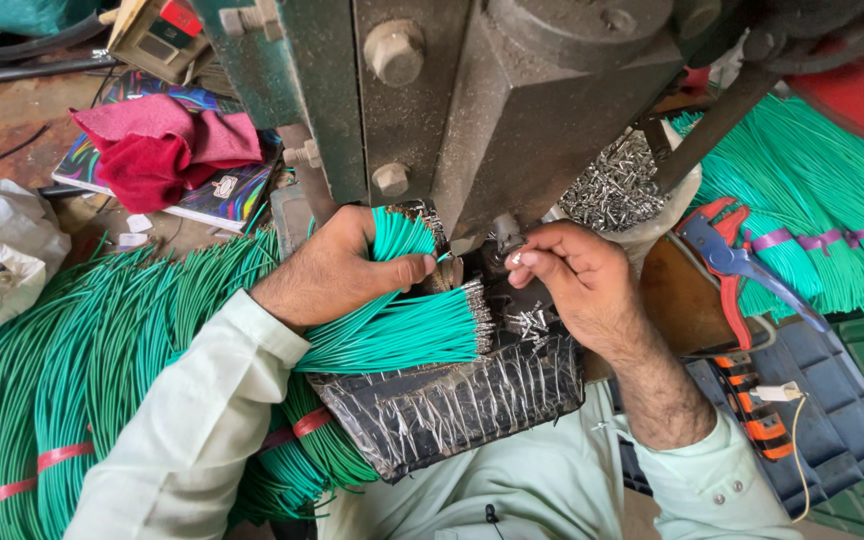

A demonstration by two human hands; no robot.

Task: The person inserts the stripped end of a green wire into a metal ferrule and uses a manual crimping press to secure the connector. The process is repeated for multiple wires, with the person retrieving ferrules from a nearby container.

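My left hand (337,268) is closed around a bundle of green wires (402,325), thumb pressed across the top, so the stripped metal-tipped ends fan out toward the dark press machine (512,100) just above it. My right hand (567,275) sits just right of that bundle, directly under the press head, with thumb and forefinger pinched together on a small metal terminal (518,257); the other fingers are curled loosely. Below the press, between my two hands, lies a black tray wrapped in clear tape (452,405), with a few loose terminals scattered at its upper edge. To the right of the press a heap of silver terminals (612,185) rests in a pale bag, and further right lie red and blue pliers (732,265) and more green wire bundles tied with purple bands (832,215). Left of the press, a long sheaf of green wires (72,360) runs under my left sleeve, and a red cloth (157,150) lies on a colourful book.
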